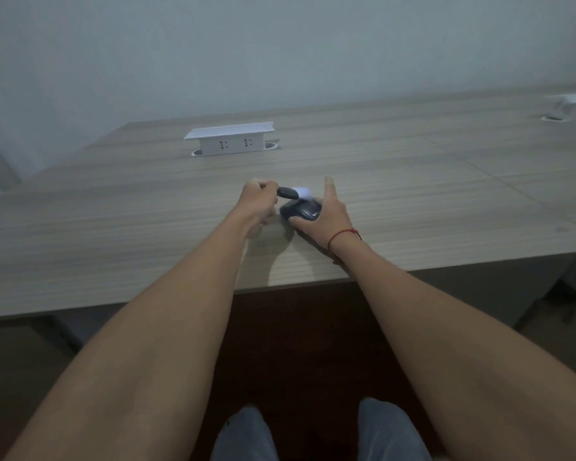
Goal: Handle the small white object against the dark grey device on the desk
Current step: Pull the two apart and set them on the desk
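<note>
Small white object [305, 192], blurred and possibly a wipe or tissue, at the far edge of the dark grey mouse [302, 211], near the desk's [113, 227] front edge. Dark handle [285, 192] pinched in closed left hand [258, 201], white tip toward the mouse. Right hand [328, 217] clasped over the mouse, index finger extended, steadying it. Advisable: firm hold on mouse, light short strokes. Beyond, white socket box [230, 138].
</note>
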### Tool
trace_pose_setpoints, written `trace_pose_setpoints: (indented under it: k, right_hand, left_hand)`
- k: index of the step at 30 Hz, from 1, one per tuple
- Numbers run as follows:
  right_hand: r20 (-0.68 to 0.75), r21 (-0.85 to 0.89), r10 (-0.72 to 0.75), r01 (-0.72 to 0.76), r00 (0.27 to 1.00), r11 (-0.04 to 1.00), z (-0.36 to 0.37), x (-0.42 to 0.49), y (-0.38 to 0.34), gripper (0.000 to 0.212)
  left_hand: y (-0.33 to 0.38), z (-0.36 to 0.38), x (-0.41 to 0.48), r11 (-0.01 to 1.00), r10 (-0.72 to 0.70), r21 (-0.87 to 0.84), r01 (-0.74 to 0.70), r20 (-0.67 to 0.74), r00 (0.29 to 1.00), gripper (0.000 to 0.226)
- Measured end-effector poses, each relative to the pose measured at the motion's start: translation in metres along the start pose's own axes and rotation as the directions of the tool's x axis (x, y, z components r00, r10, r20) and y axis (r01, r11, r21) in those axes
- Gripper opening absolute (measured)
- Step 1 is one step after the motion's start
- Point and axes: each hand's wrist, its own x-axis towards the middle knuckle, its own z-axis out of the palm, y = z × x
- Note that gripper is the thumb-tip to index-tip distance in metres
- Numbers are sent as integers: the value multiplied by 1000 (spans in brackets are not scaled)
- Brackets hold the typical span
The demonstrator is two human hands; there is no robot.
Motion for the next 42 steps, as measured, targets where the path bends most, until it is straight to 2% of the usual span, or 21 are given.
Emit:
trace_pose_setpoints:
  k: [2, 4, 8, 11, 14, 17, 20, 23, 30, 34, 42]
  right_hand:
    - [0, 36, 0, 0, 1000, 999, 1, 1, 2, 121]
    - [-1, 64, 11, -11, 1000, 998, 1, 1, 3, 124]
    - [0, 77, -1, 1, 1000, 997, -1, 3, 4, 121]
    - [-20, 40, 5, -4, 1000, 999, 2, 5, 6, 118]
    - [-26, 44, 24, -23, 999, 999, 3, 5, 5, 109]
    - [-40, -4, 38, -38, 998, 999, 2, 3, 4, 94]
    - [-61, -94, -5, -1, 998, 996, 2, 0, 3, 73]
    - [-53, -124, -39, 32, 998, 992, 1, -5, 0, 57]
    - [-63, -173, -38, 26, 997, 985, 1, -7, 0, 40]
    - [-121, -197, -9, -16, 993, 980, 3, 0, 3, 43]
    - [-220, -208, 86, -133, 972, 969, 3, 18, 5, 48]
  left_hand:
    - [-1, 3, 5, 995, 37, 95, -30, -71, 997, 25]
    - [-4, 2, 9, 976, 27, 216, 10, -168, 985, 34]
    - [-2, -1, 6, 996, -28, 81, 32, -43, 999, 37]
    - [-9, 0, 6, 992, 11, 126, 8, -147, 989, 30]
    - [-17, 0, 2, 988, 10, 154, 28, -243, 970, 27]
    - [-20, -3, 2, 986, -37, 148, 77, -250, 967, 36]
    - [-21, -9, 1, 964, -54, 239, 116, -252, 966, 44]
    - [-25, -15, -2, 920, -26, 373, 119, -244, 970, 35]
    - [-38, -20, -4, 837, 25, 525, 153, -317, 948, 38]
    - [-42, -18, -6, 822, 92, 556, 127, -349, 933, 32]
    - [-46, -6, 1, 822, 180, 554, 133, -475, 862, 35]
